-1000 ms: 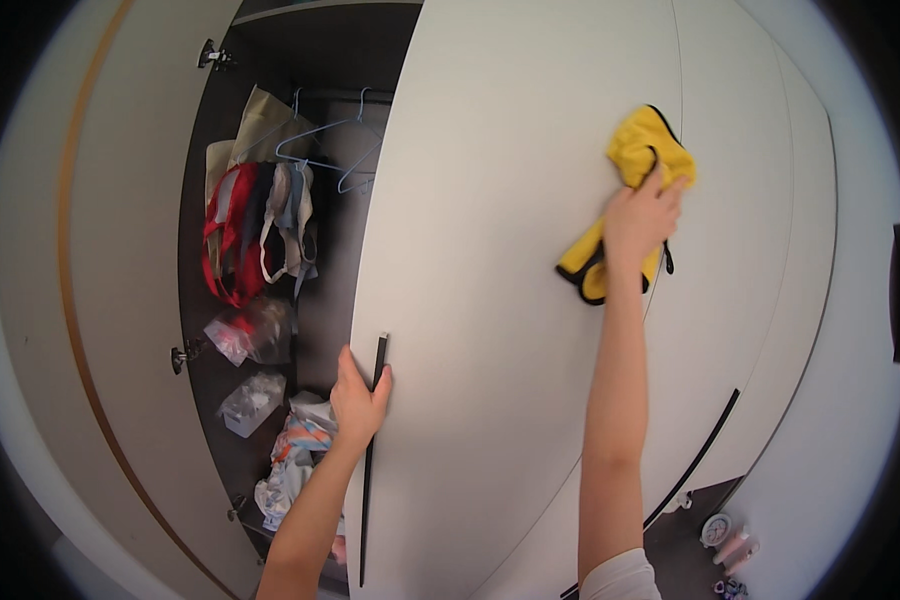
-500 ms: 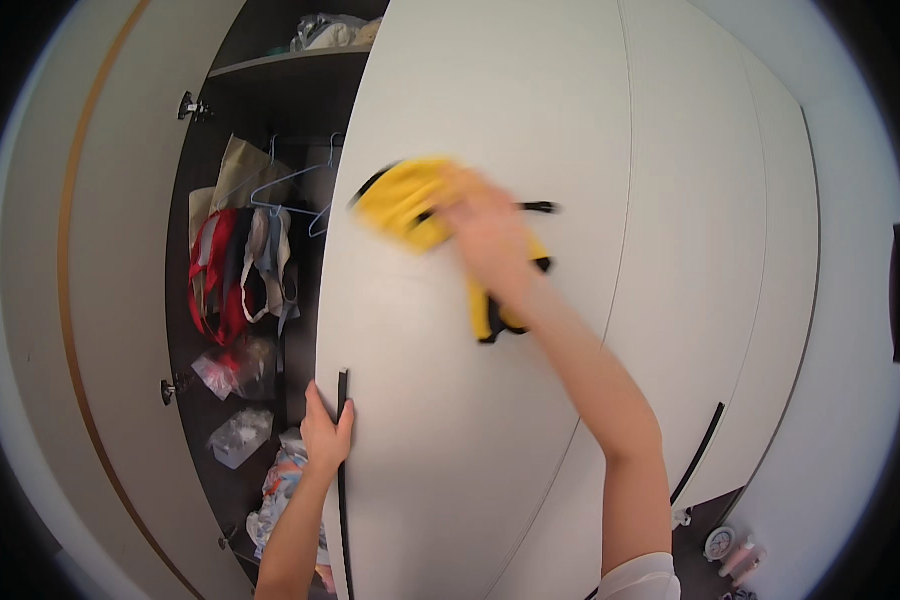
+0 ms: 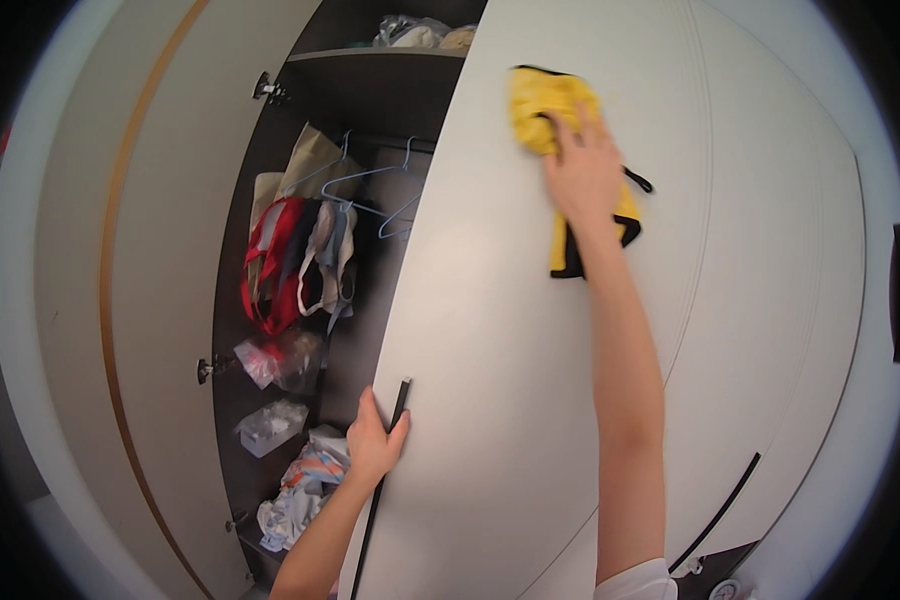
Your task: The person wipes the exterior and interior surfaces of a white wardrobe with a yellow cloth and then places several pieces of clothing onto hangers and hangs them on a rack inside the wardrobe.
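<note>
My right hand [image 3: 585, 175] is pressed against a yellow cloth [image 3: 545, 95] with black trim, holding it to the upper part of a white wardrobe door [image 3: 510, 350]. Part of the cloth hangs below the palm, and a black loop sticks out on its right. Lower down, my left hand [image 3: 375, 440] grips the left edge of this door, thumb over the long black handle [image 3: 375, 530]. Its other fingers go round behind the edge, partly hidden.
Left of the door is the wardrobe's dark interior, with blue hangers [image 3: 355, 185], red straps [image 3: 270, 270], plastic bags [image 3: 280, 360] and folded clothes [image 3: 305, 490]. An open door [image 3: 175, 300] with hinges stands far left. Another black handle [image 3: 720, 510] is at lower right.
My right hand has moved the cloth up and to the right over the door. The view has shifted left, while my left hand keeps its grip on the door's edge.
</note>
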Demonstrator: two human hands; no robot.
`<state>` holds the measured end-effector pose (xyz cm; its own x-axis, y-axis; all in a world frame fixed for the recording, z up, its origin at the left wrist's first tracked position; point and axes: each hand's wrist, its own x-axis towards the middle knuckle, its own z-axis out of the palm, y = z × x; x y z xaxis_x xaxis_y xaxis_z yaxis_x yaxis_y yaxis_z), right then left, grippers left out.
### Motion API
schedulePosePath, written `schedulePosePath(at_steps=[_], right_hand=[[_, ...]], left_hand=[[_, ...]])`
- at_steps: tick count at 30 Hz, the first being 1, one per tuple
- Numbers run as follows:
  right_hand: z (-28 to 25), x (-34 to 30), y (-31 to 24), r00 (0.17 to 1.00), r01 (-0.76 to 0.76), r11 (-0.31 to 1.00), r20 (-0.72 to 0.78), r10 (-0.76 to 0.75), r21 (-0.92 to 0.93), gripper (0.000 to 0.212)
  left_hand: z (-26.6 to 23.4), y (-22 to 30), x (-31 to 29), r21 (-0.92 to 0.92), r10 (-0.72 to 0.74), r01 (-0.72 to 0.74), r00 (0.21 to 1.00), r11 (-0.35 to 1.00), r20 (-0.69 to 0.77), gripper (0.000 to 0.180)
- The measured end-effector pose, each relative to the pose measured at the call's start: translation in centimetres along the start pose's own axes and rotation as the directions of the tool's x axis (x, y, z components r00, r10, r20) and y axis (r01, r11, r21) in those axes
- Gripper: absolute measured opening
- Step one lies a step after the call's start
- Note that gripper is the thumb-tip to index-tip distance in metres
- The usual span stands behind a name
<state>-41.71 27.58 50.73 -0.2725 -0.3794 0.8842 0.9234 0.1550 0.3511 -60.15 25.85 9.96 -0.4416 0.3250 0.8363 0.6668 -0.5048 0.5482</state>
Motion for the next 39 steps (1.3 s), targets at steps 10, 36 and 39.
schedulePosePath(at_steps=[10,36,39], right_hand=[[-4.0,-15.5,-16.1,0.626,0.516,0.473,0.063,-0.777,0.714,0.033],[-23.8,-58.3,-19.5,0.360,0.490,0.442,0.288,-0.887,0.751,0.033],[-24.7,-60.4,-17.3,0.270,0.372,0.385,0.298,-0.915,0.844,0.032]], left_hand=[[-0.4,-0.2,-0.6,0.058,-0.096,0.091,0.991,0.994,0.092,0.070],[-2.3,-9.0,-9.0,-0.350,-0.435,0.617,0.765,0.705,0.475,0.041],[-1.9,-9.6,-9.7,-0.340,-0.527,0.646,0.758,0.683,0.383,0.042]])
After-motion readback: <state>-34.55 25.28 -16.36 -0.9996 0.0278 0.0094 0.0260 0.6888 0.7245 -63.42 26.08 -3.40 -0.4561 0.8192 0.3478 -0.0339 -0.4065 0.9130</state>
